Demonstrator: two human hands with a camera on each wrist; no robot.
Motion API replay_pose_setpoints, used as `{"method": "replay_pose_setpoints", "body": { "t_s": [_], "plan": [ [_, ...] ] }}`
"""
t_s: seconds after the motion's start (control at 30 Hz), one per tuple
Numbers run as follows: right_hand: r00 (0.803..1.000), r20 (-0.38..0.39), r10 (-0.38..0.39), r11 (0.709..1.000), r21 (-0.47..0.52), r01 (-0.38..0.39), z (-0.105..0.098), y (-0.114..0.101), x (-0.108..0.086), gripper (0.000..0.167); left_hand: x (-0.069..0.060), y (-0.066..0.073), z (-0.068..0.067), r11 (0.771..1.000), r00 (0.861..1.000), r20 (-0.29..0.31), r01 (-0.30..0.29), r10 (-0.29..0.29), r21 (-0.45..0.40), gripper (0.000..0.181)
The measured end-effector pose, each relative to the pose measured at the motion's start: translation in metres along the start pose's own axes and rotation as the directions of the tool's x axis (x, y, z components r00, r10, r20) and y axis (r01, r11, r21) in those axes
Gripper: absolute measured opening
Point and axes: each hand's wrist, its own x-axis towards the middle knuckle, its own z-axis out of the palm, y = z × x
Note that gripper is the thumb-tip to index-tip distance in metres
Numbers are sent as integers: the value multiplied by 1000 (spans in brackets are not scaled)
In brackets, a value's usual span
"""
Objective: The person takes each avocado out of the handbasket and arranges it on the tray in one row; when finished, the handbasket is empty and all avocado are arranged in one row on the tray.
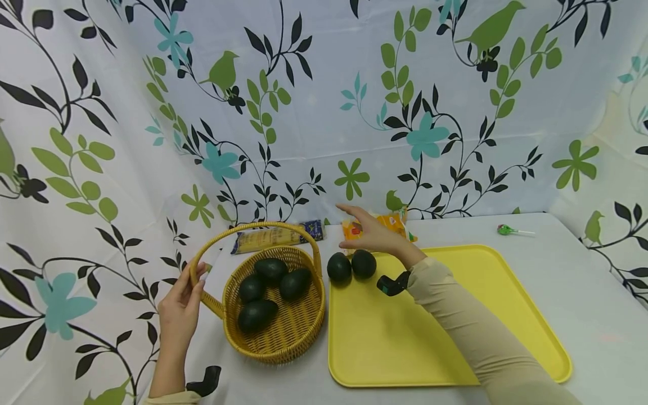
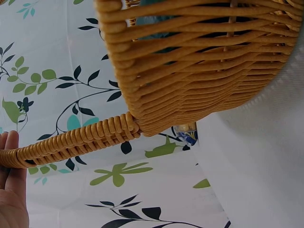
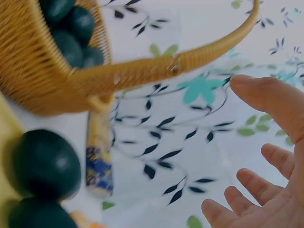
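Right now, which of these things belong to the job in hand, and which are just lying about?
Likely part of the job:
wicker basket, handle held by the left hand
four avocados inside it
yellow tray
two avocados at its far left corner, near the right hand

Seemingly just lying about:
blue-and-yellow packet
orange packet
green lollipop

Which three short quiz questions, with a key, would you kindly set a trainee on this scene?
1. How many dark green fruits lie in the basket?
2. True or false: the left hand holds the basket's handle.
3. Which lies farthest right in the head view: A, the orange packet; B, the lollipop; C, the blue-and-yellow packet?

Key: 1. Four. 2. True; the right hand holds nothing. 3. B.
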Motion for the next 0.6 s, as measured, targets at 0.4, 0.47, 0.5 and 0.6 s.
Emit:
{"method": "replay_pose_setpoints", "body": {
  "t_s": [0.4, 0.47, 0.5, 0.6],
  "plan": [
    [993, 8, -120, 991, 64, 119, 4, -39, 5, 87, -1, 1, -1, 1000, 1000, -5, -12, 12, 1, 52],
    [990, 7, -139, 988, 69, 138, 4, -44, 5, 86, -1, 1, -1, 1000, 1000, -4, -8, 8, 3, 52],
    [989, 6, -146, 987, 70, 145, 4, -47, 5, 86, -1, 2, -1, 1000, 1000, -3, -7, 7, 4, 53],
    [987, 8, -159, 984, 79, 158, 4, -53, 4, 86, 0, 1, 0, 1000, 1000, -4, -8, 8, 8, 53]
  ]
}}
